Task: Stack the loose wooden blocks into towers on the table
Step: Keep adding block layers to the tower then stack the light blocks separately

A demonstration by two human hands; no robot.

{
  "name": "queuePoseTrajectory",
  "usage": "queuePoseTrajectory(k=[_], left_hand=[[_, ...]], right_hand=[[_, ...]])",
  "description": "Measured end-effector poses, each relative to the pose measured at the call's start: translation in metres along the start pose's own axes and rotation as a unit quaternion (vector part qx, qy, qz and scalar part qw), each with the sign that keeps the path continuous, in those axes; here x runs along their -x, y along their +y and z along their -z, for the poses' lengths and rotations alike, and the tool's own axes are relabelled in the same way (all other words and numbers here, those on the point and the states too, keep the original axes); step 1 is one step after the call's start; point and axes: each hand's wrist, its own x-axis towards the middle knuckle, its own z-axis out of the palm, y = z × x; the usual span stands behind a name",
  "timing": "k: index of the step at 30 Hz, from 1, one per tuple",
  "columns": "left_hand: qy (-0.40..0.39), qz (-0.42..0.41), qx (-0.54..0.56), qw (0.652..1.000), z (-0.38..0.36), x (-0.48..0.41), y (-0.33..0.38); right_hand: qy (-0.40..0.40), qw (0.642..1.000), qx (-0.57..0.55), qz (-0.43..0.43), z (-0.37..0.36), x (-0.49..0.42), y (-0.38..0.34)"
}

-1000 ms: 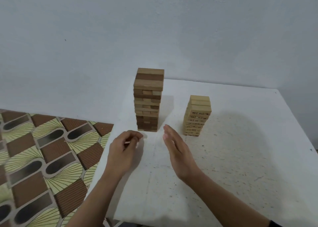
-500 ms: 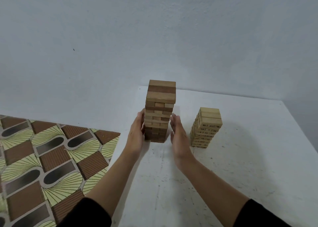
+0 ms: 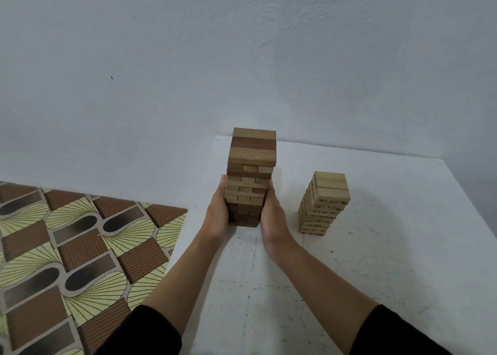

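Observation:
A tall tower of mixed light and dark wooden blocks (image 3: 252,161) stands near the back left corner of the white table (image 3: 376,260). My left hand (image 3: 217,214) presses flat against the tower's lower left side. My right hand (image 3: 271,216) presses flat against its lower right side, so the tower sits between both palms. A shorter tower of pale printed blocks (image 3: 324,204) stands to the right, apart from my hands. No loose blocks are in view.
The table's left edge runs close beside the tall tower, with a patterned brown and yellow floor (image 3: 67,247) below it. A plain grey wall (image 3: 242,58) rises right behind the table. The table's right edge lies past the short tower.
Both hands moved forward from in front of the tall tower and closed in on its lower sides. The camera came nearer and both towers now look larger.

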Motion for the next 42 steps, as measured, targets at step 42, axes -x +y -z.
queuePoseTrajectory(k=[42], left_hand=[[-0.006, 0.054, -0.003, 0.999, -0.003, -0.006, -0.014]], right_hand=[[0.027, 0.999, 0.003, -0.044, 0.004, 0.003, 0.0]])
